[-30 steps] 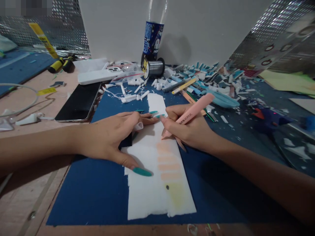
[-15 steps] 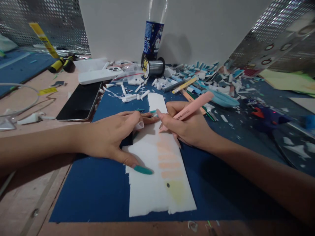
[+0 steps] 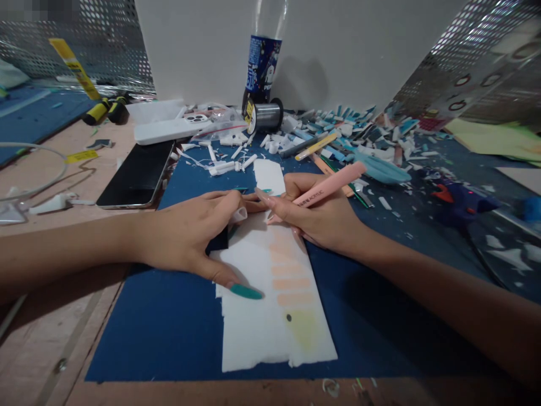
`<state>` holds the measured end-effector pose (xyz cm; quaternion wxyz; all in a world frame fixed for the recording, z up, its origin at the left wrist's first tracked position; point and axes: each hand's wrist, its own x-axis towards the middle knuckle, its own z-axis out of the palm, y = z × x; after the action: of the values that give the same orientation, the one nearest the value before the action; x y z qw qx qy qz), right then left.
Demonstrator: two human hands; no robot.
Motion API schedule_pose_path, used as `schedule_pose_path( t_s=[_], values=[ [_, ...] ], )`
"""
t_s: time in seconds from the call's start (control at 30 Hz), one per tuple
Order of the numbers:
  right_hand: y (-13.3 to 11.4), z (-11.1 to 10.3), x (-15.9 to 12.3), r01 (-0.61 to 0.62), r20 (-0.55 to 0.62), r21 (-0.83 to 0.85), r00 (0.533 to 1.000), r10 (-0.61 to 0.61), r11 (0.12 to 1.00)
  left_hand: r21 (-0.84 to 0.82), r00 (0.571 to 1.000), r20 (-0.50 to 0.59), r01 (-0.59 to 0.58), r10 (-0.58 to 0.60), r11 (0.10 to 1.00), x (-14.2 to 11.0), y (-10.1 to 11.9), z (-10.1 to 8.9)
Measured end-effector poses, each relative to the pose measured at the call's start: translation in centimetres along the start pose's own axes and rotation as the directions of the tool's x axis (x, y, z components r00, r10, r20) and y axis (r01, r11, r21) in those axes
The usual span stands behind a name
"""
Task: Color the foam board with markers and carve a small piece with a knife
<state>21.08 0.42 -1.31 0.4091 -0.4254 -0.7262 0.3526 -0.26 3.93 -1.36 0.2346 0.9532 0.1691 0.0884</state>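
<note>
My right hand (image 3: 327,220) grips a pale pink acrylic marker (image 3: 329,185) like a pen, its tip down on a white sheet (image 3: 249,338) with ragged edges. Peach bars and a yellow patch with a black dot are coloured on the sheet. My left hand (image 3: 190,234) lies across the sheet's left side, thumb spread and some fingers stretched toward the marker tip. Under its bent finger pokes the hollow end of a pale marker cap (image 3: 240,215). The fingers partly hide the sheet's upper half.
Beneath the sheet is a blue board (image 3: 169,332). A phone (image 3: 135,175) lies at left. Behind are a bottle (image 3: 264,65), a wire spool (image 3: 268,115) and a heap of blue and white scraps (image 3: 350,129). A dark glue gun (image 3: 462,200) rests at right.
My right hand has shifted slightly left and away from me, taking the marker tip up the sheet. My left hand stays in place.
</note>
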Motion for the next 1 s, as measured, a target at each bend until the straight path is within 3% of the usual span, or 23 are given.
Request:
schedule_pose_path(
  t_s=[0.17, 0.47, 1.0],
  values=[
    [-0.03, -0.09, 0.1, 0.064, 0.006, -0.052, 0.998, -0.064, 0.997, 0.022, 1.0, 0.003, -0.019, 0.019, 1.0, 0.07, 0.0, -0.06],
    [-0.4, -0.41, 0.06, 0.022, -0.016, -0.296, 0.999, -0.029, 0.955, 0.027, 0.999, 0.029, -0.016, 0.016, 1.0, -0.16, -0.19, 0.05],
    [-0.45, -0.94, -0.74, 0.027, -0.053, -0.256, 0.998, -0.042, 0.966, -0.009, 0.995, -0.01, -0.102, 0.102, 0.995, 0.1, 0.11, -0.1]
  ],
)
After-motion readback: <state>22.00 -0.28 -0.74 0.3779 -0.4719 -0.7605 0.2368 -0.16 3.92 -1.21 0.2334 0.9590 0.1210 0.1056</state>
